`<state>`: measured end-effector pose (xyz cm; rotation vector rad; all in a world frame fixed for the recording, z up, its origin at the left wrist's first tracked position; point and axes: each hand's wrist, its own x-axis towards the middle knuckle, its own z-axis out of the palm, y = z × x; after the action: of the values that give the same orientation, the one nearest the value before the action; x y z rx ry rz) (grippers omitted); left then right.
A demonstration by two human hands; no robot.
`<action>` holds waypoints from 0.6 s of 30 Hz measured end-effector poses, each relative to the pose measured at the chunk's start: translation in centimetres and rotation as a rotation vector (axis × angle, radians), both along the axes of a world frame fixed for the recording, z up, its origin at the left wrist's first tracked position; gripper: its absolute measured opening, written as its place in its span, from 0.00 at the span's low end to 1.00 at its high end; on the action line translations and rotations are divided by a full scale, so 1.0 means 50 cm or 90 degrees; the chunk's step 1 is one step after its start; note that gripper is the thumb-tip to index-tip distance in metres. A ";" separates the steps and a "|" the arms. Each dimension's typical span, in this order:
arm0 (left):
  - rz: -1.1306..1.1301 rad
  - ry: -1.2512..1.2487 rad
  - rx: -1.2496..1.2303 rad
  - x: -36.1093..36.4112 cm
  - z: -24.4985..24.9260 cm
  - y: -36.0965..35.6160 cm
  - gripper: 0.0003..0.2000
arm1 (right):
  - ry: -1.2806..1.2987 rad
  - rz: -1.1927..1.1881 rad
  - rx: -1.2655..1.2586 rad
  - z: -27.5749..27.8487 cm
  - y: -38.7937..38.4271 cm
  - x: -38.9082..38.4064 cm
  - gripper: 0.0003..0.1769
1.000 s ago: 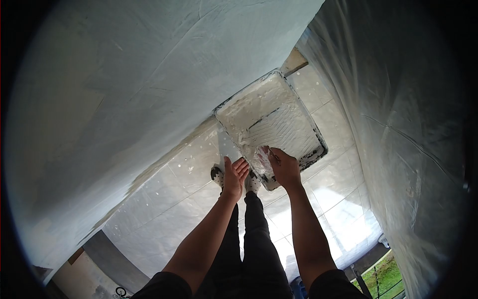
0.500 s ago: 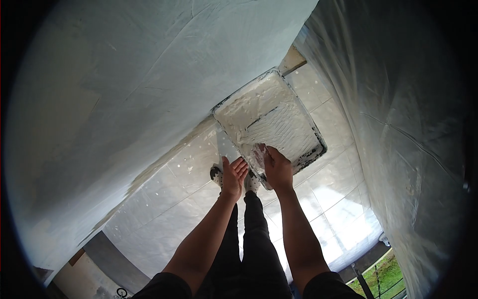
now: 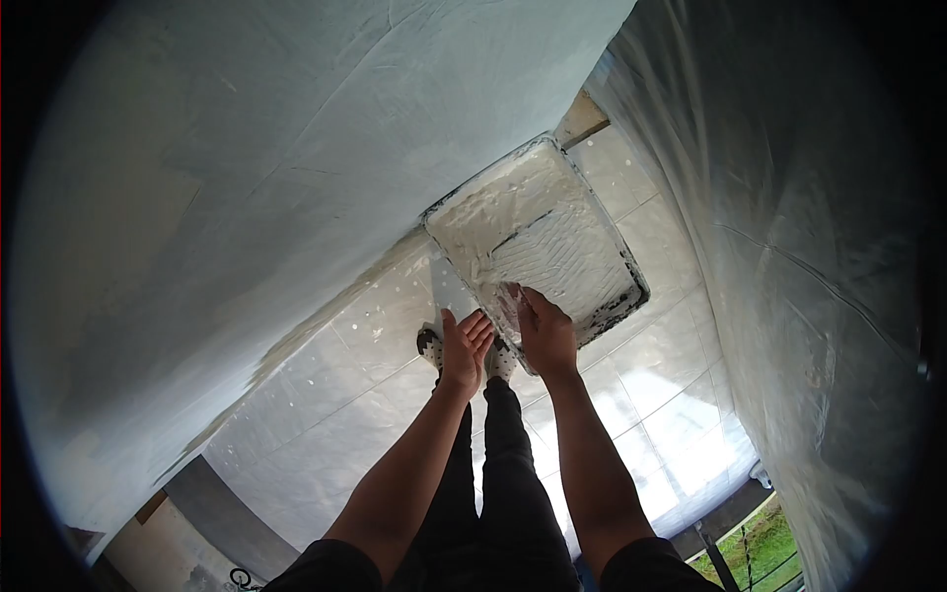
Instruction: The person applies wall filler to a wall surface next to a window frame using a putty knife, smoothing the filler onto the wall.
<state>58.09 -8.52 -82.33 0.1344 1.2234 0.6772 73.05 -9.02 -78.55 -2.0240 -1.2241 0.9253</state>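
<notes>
A paint tray (image 3: 636, 266) with a dark, smeared rim is coated inside with thick off-white paint, ridged across its middle. Over its near end is my right hand (image 3: 548, 331), thumb and fingers pinched together. Something pale and smeared shows beside those fingertips, and I cannot tell what it is. My left hand (image 3: 466, 350) is open with the palm turned up and the fingers stretched toward the tray's near left edge. Nothing lies in that palm.
A pale, patchy wall (image 3: 296, 148) rises along the left, close to the tray. Clear plastic sheeting (image 3: 789, 247) hangs down the right side. Paint specks dot the tiled floor (image 3: 365, 321). My feet in spotted footwear (image 3: 501, 365) stand just below the hands.
My right hand has shifted very slightly left along the near end of the tray. The left hand stays where it was.
</notes>
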 end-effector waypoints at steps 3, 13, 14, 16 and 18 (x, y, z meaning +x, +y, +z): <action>-0.006 0.002 -0.011 0.000 0.007 0.002 0.50 | -0.002 -0.027 -0.016 0.015 -0.003 -0.007 0.15; -0.017 -0.020 -0.005 -0.012 -0.004 0.003 0.51 | -0.041 -0.007 0.031 0.007 -0.038 -0.023 0.15; -0.015 -0.026 -0.003 -0.013 -0.006 0.007 0.51 | -0.067 0.033 0.023 0.006 -0.037 -0.027 0.14; -0.026 -0.026 -0.001 -0.013 -0.006 0.009 0.51 | -0.038 -0.027 0.067 0.012 -0.037 -0.029 0.14; -0.045 -0.025 -0.004 -0.019 -0.005 0.012 0.52 | -0.052 -0.086 0.095 0.025 -0.041 -0.030 0.15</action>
<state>57.14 -7.95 -82.60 0.1580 1.1774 0.6119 71.53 -11.07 -77.29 -2.0153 -1.1468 0.6728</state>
